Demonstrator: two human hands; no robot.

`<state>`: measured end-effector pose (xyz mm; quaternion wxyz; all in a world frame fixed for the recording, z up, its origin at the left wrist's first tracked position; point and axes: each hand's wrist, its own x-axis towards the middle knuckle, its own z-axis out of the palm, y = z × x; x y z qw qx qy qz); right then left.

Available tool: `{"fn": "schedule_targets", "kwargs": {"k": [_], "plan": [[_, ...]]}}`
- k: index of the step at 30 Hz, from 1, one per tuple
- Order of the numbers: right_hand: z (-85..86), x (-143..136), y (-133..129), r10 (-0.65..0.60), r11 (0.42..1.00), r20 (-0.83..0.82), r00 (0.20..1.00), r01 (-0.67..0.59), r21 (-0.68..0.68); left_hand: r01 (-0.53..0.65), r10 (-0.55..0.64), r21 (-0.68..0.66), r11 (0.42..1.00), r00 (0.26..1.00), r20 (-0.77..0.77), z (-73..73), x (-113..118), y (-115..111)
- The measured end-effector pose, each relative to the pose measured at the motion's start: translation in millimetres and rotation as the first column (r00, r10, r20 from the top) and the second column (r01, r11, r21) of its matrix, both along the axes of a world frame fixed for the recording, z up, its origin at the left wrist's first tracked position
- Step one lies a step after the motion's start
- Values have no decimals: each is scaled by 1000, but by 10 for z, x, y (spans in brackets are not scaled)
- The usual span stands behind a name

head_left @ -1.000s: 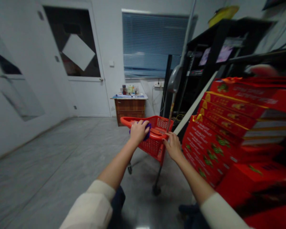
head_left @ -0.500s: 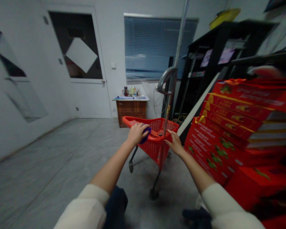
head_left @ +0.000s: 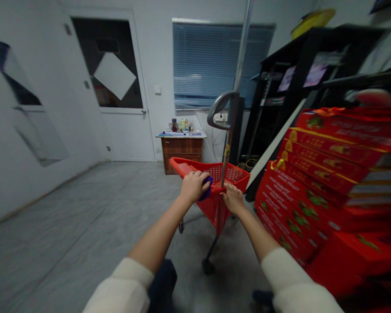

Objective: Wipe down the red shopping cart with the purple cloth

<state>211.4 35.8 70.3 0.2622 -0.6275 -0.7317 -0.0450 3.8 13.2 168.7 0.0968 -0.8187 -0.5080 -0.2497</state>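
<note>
A small red shopping cart [head_left: 230, 174] on wheels stands on the grey floor in front of me. My left hand [head_left: 193, 186] presses a purple cloth [head_left: 207, 186] onto the cart's near rim and is closed over it. My right hand [head_left: 232, 198] grips the near right corner of the cart, at the foot of its upright pole [head_left: 228, 143]. A grey curved handle [head_left: 219, 108] sits high on that pole.
Stacked red boxes [head_left: 326, 161] crowd the right side, close to the cart. Black shelving [head_left: 299, 74] stands behind them. A wooden cabinet [head_left: 181, 148] with bottles sits under the blinds at the back wall, a white door [head_left: 117, 87] to its left. Open grey floor lies left.
My right hand slid from beside the cart to grip its near right corner. The cart swung a little to the left, and my left hand stayed on the rim with the cloth.
</note>
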Motion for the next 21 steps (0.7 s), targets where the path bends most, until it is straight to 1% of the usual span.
{"fn": "schedule_targets", "kwargs": {"k": [2,3,6,7,8,10,11,12,14,16,17,19,21], "plan": [[26,-120,-51,-32,999,9,999,32,-10,-100,101,-42,994,994,42,26,-78,58],[40,-193,-79,-45,999,10,999,45,-14,-145,148,-49,988,987,56,19,-88,52],[95,-417,-162,-76,997,8,997,76,-12,-249,248,-1,969,965,87,-76,-37,-86],[116,-476,-184,-72,997,13,997,73,-7,-254,250,37,967,965,85,-121,-15,-148],[137,-519,-200,-60,998,22,998,61,-1,-233,228,81,969,971,68,-164,-2,-205],[176,-547,-206,-4,1000,52,999,4,6,-142,143,150,979,990,4,-223,-26,-276],[189,-532,-193,36,999,72,997,-37,7,-102,107,163,981,994,-19,-234,-66,-285],[195,-501,-170,72,997,91,993,-73,8,-89,93,160,983,995,-19,-236,-121,-277],[179,-411,-101,118,993,113,987,-119,4,-146,140,133,980,989,55,-229,-247,-234],[121,-325,-21,148,989,106,983,-146,-28,-259,235,131,957,956,176,-252,-341,-195],[81,-297,15,170,985,94,981,-164,-60,-310,271,149,939,934,234,-288,-360,-189],[-9,-286,69,196,975,73,978,-187,-122,-386,304,215,897,893,331,-417,-337,-201],[-89,-331,95,176,975,62,982,-166,-150,-433,310,284,856,868,389,-610,-252,-223]]}}
